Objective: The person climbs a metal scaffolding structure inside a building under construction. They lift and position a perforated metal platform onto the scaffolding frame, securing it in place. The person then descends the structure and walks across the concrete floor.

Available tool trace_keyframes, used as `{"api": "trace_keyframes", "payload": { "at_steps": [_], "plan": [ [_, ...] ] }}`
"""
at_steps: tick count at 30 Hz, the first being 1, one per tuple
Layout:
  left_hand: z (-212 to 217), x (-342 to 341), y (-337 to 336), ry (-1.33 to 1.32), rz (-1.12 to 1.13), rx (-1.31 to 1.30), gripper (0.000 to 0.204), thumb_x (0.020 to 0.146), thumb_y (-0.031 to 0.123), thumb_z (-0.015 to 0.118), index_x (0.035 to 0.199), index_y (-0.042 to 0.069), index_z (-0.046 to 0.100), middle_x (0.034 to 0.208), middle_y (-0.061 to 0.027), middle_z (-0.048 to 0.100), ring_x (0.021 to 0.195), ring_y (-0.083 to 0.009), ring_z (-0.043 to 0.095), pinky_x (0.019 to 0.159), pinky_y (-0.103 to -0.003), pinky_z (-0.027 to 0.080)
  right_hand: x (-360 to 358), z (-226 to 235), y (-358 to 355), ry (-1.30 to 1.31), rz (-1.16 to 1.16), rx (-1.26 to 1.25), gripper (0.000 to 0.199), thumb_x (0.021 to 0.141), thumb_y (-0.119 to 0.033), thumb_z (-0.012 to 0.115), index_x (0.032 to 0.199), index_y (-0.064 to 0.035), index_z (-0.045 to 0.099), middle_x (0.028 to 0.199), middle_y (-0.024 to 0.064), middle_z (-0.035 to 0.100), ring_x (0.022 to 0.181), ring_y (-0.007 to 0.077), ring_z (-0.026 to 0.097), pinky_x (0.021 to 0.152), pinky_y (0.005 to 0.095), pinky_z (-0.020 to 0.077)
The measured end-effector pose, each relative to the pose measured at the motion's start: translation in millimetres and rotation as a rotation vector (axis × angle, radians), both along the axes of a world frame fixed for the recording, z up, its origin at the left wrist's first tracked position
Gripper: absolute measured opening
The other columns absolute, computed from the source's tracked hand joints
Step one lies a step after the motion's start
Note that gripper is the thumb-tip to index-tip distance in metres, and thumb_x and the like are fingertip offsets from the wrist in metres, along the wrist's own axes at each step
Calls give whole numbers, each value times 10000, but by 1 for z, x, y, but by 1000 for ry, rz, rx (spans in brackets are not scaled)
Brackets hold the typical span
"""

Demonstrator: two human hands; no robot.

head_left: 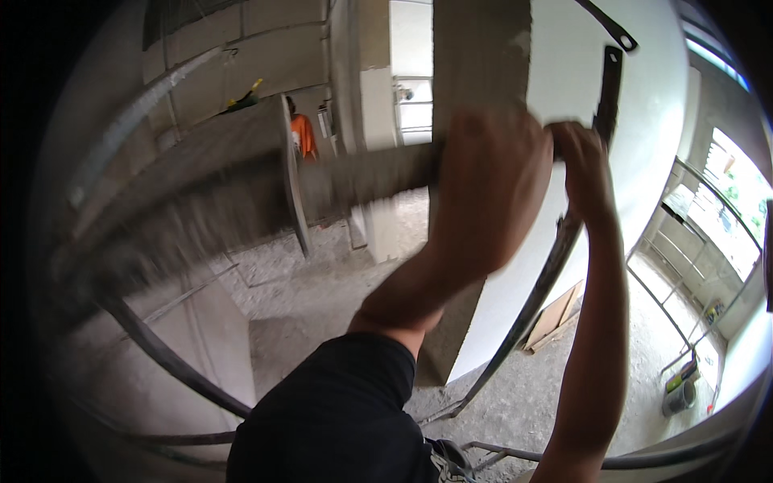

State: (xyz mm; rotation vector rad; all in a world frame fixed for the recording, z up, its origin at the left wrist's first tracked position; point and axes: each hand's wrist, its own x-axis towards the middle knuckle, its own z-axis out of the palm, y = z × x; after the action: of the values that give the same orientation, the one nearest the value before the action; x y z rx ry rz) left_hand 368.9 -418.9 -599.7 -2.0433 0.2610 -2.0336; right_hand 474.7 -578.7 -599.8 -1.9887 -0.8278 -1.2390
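A long, grey, mortar-stained board (362, 177) stretches from the far left of the picture to my hands, its left part smeared by motion. My left hand (493, 189) is blurred and closed in a fist around it, in front of a rough grey column. Just to the right, my right hand (586, 165) has its fingers bent over the board's dark right end, close to a metal scaffold post (610, 92). The grip there is partly hidden. A thin upright piece (295, 181) crosses the board left of my left hand.
Scaffold pipes (173, 366) curve around me below. A smooth white wall (555, 72) adjoins the grey column (481, 60). A person in orange (303, 135) is farther back. A dark bucket (679, 398) and a wooden panel (554, 316) are on the dusty floor (515, 394).
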Motion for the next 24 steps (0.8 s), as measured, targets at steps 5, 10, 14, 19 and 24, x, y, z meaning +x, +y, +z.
{"api": "trace_keyframes", "payload": {
  "at_steps": [5,10,14,19,24],
  "plan": [
    [4,42,-8,-158,-144,-22,106,800,197,614,803,98,652,758,-91,584,815,-242,560,781,-395,361,54,20,-14,-214,167,-50,506,1041,-369,364,1248,25,604,1068,151,661,937,199,626,909,345,469],
    [-2,32,0,-207,-133,47,162,801,171,590,912,55,608,870,-147,554,843,-249,511,844,-395,357,57,14,-24,-25,52,115,474,1065,-359,317,1433,-117,492,1331,140,592,1213,252,553,1011,370,422],
    [7,16,-18,0,-36,-75,93,764,157,626,812,78,614,767,-136,552,766,-225,534,754,-373,385,28,18,-16,28,114,106,564,1040,-470,328,1268,-30,597,1173,160,657,1102,265,595,972,378,428],
    [21,5,-25,161,125,-68,100,731,97,679,653,130,626,549,-52,574,563,-194,613,607,-322,419,13,16,-3,-36,14,143,638,1030,-499,280,1040,-3,682,1037,187,675,1009,343,608,941,434,423],
    [24,9,-28,208,221,-75,75,777,102,666,739,112,603,574,-29,580,602,-180,625,655,-303,423,15,12,0,-193,-38,113,575,1058,-431,245,1016,-45,669,991,108,687,1013,288,604,972,401,378]
  ]
}}
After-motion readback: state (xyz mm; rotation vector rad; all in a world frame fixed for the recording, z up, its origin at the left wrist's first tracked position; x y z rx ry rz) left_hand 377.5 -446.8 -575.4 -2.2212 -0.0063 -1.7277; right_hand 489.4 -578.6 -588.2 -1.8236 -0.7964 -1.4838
